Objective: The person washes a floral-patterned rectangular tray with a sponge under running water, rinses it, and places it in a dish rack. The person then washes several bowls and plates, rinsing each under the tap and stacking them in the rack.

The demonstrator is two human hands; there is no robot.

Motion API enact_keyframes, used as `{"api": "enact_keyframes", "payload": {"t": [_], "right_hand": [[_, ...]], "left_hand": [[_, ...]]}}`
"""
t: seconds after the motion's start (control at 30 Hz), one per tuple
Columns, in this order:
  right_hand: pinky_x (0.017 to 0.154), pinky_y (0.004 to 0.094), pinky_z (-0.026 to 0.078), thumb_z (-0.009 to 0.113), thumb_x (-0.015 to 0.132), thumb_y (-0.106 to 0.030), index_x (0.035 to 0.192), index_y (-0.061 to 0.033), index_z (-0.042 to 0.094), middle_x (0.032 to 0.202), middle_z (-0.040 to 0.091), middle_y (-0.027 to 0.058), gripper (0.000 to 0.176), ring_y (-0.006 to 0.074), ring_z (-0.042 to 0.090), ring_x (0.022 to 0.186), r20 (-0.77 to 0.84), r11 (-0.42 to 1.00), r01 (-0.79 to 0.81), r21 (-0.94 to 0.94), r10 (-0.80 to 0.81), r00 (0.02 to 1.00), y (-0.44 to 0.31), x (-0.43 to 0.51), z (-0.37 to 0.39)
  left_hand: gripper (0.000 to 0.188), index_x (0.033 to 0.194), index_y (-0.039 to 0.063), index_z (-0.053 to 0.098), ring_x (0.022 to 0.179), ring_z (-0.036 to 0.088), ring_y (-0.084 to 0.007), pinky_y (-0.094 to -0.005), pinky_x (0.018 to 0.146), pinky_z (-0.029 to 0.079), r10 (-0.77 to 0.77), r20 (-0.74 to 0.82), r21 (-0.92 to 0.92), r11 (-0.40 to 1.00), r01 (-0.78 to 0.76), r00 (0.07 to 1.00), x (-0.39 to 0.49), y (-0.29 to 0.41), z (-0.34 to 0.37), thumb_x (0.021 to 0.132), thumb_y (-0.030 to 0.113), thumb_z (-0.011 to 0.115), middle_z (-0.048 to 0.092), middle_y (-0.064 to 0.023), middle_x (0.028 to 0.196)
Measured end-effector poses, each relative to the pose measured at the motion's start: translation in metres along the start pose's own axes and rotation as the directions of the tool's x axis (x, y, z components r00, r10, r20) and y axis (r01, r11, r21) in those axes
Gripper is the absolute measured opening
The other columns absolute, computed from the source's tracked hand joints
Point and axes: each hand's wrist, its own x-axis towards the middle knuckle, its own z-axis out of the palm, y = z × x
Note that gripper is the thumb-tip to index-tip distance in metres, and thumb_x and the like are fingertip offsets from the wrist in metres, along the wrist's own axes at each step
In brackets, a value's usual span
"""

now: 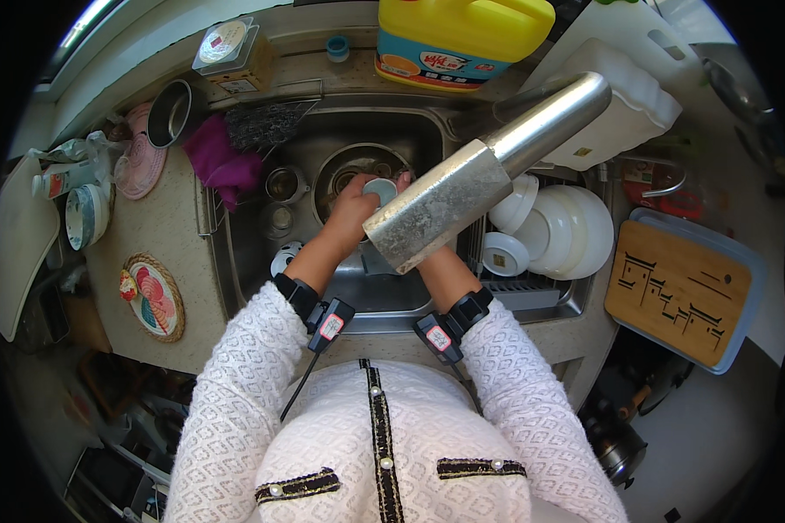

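My left hand (354,206) is closed around a small pale cup (381,190) over the steel sink (392,297). At the cup's far right side, fingertips of my right hand (403,182) show; the metal faucet (448,199) hides most of that hand. Beneath my hands is a round metal basin (330,153) with dishes inside. To its left in the sink are a metal cup (284,184), a clear glass (278,220) and a white cup with black spots (286,257).
White plates (579,232) and bowls (507,253) fill the drying rack on the right. A purple cloth (222,160) and steel wool (261,124) lie at the sink's left corner. Behind stands a yellow detergent jug (461,36). A bamboo-topped tray (680,294) is at the right.
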Motion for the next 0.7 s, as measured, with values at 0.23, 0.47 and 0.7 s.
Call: {"api": "enact_keyframes", "payload": {"t": [0.23, 0.47, 0.7], "right_hand": [[0.050, 0.0305, 0.045, 0.041, 0.099, -0.040, 0.114, -0.0144, 0.048, 0.085, 0.058, 0.0067, 0.031, 0.0177, 0.057, 0.065, 0.122, 0.959, -0.085, 0.271, 0.053, 0.991, 0.009, 0.005, -0.018], [0.079, 0.0393, 0.053, 0.051, 0.096, -0.023, 0.123, -0.0139, 0.050, 0.109, 0.058, 0.0080, 0.029, 0.0236, 0.059, 0.100, 0.220, 0.935, -0.040, 0.352, -0.041, 0.975, 0.010, -0.003, -0.023], [0.090, 0.0478, 0.052, 0.050, 0.096, -0.016, 0.136, -0.0107, 0.043, 0.117, 0.057, 0.0116, 0.041, 0.0296, 0.059, 0.109, 0.158, 0.970, 0.031, 0.242, -0.071, 0.985, 0.011, -0.003, -0.023]], "left_hand": [[0.034, 0.115, 0.004, 0.062, 0.094, 0.062, -0.0193, -0.0303, 0.083, 0.049, -0.001, 0.156, -0.302, 0.952, 0.049, 0.988, 0.012, -0.009, -0.008, 0.084, 0.000, 0.047, 0.065, -0.0101, 0.105], [0.030, 0.117, 0.005, 0.061, 0.094, 0.063, -0.0188, -0.0311, 0.081, 0.049, -0.103, 0.039, -0.273, 0.956, 0.109, 0.994, 0.015, -0.018, -0.010, 0.089, 0.005, 0.050, 0.065, -0.0100, 0.106], [0.031, 0.117, 0.006, 0.061, 0.090, 0.064, -0.0175, -0.0304, 0.077, 0.050, -0.182, 0.044, -0.169, 0.968, 0.187, 0.982, 0.020, -0.024, -0.007, 0.092, 0.023, 0.059, 0.067, -0.0076, 0.102]]}}
